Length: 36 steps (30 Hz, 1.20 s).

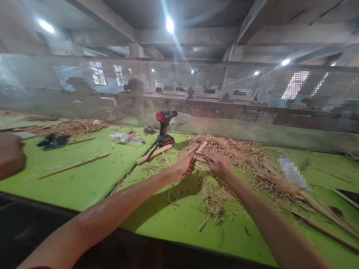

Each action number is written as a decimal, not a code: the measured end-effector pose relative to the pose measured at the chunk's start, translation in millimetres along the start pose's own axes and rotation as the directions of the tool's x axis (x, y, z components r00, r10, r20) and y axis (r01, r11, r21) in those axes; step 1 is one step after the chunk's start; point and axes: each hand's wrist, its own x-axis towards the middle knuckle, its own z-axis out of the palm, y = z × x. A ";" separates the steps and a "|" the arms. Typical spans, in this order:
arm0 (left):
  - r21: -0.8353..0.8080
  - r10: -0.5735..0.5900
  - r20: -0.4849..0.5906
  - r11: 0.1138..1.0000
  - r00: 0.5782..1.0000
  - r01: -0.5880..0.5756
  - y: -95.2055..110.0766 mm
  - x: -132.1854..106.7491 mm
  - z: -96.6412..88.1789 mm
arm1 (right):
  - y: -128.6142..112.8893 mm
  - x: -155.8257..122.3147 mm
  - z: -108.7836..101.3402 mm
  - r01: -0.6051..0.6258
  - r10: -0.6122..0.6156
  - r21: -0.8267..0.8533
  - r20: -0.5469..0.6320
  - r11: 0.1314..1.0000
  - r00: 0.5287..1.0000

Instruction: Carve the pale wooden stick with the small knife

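My left hand (185, 165) is closed around a pale wooden strip (202, 146) that sticks out past the fingers, up and to the right. Close beside it, my right hand (218, 163) is closed on what looks like a small knife (197, 153); its thin grey blade meets the strip between the hands. Fingers hide most of the handle. Curled wood shavings (214, 201) lie on the green tabletop (168, 218) under the hands. Behind my left hand a red and black cordless drill (163, 127) stands upright on its battery.
A larger heap of shavings (232, 149) spreads along the perforated metal screen (207, 108). Left of the drill lie a clear plastic bottle (126, 138), a notched wooden stick (75, 165) and a phone (57, 142). Another person's arm (11, 155) rests at the left. Long sticks (328, 231) lie at right.
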 end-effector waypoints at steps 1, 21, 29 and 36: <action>0.007 0.005 -0.003 1.000 1.000 -0.005 -0.2 -0.2 0.2 | 0.5 0.3 0.1 0.003 -0.003 -0.004 0.011 1.000 1.000; 0.032 0.269 0.055 0.962 0.962 -0.271 -11.4 7.6 -16.1 | 37.4 6.4 -8.0 -0.406 0.428 0.399 0.038 0.822 0.903; 0.067 0.253 -0.017 0.966 0.967 -0.251 -9.4 16.3 -11.2 | 43.9 5.8 -8.3 -0.408 0.405 0.373 0.091 0.833 0.910; 0.082 0.209 0.028 0.974 0.977 -0.211 11.4 11.5 4.3 | 32.3 8.2 -5.4 -0.374 0.397 0.220 -0.072 0.901 0.915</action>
